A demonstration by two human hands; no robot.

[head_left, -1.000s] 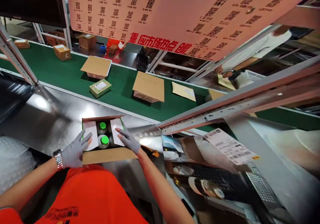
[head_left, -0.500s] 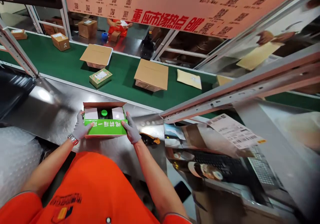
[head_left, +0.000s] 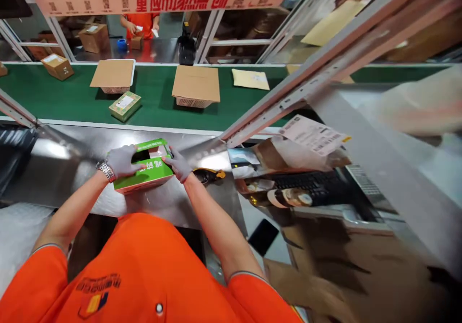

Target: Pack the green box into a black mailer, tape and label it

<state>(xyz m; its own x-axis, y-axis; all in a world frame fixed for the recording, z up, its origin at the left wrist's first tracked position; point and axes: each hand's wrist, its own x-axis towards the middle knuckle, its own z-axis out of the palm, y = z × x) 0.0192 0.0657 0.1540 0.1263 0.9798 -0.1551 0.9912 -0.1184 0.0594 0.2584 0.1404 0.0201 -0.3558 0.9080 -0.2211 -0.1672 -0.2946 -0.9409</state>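
Observation:
A small green carton [head_left: 146, 176] rests on the shiny steel bench [head_left: 72, 169] in front of me. Its green top flaps are folded nearly flat, with a dark gap still showing between them. My left hand [head_left: 121, 161], in a grey glove with a metal wristwatch, presses on the left flap. My right hand [head_left: 178, 164], also gloved, lies against the carton's right end with its fingers on the top edge. The contents are hidden.
A green conveyor belt [head_left: 72, 101] behind the bench carries several cardboard boxes and a padded envelope [head_left: 250, 79]. A black-and-yellow tape cutter [head_left: 209, 174] lies right of the carton. A keyboard [head_left: 310, 181] and printed label [head_left: 312, 134] sit at right. Another person in orange stands across the belt.
The carton's flaps have come down over the green-capped bottles, which no longer show. My hands moved from the carton's sides onto its top, and my view tilted further down.

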